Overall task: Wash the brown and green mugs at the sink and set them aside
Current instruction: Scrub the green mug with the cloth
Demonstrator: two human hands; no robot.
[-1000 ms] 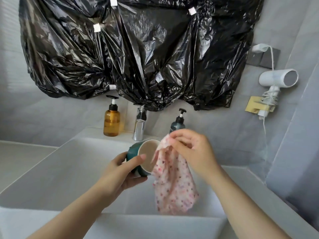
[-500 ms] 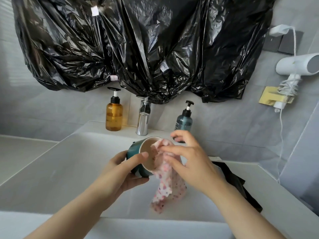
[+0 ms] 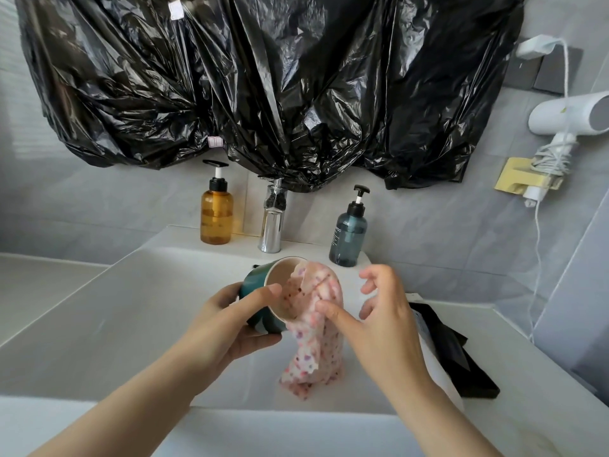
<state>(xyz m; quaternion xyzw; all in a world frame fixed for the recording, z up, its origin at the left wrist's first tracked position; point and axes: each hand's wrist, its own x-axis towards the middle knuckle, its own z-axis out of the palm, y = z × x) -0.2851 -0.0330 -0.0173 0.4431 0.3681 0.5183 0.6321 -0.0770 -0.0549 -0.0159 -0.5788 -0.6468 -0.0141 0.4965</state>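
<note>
Over the white sink [image 3: 131, 308], the green mug [image 3: 255, 285] is held on its side, its round mouth turned toward the right hand [image 3: 379, 311]. It is glossy dark green outside and pale beige inside. A thin, soft cloth [image 3: 316, 324], whitish pink with small coloured dots, is bunched into the mouth, and its crumpled tail hangs down into the basin.

The left hand [image 3: 224, 321] grips the mug, thumb laid across the rim and fingers curled under the body. The right hand is loosely spread: one digit presses the cloth at the lower rim, while the others are bent and apart, clear of the fabric.

Behind the basin stands a shiny chrome tap [image 3: 273, 222], between an amber pump bottle [image 3: 216, 212] and a smoky blue pump bottle [image 3: 348, 232]. Wrinkled black plastic sheeting [image 3: 263, 87] hangs on the wall above. A flat black item [image 3: 454, 354] lies on the smooth white surface [image 3: 527, 407] at right.
</note>
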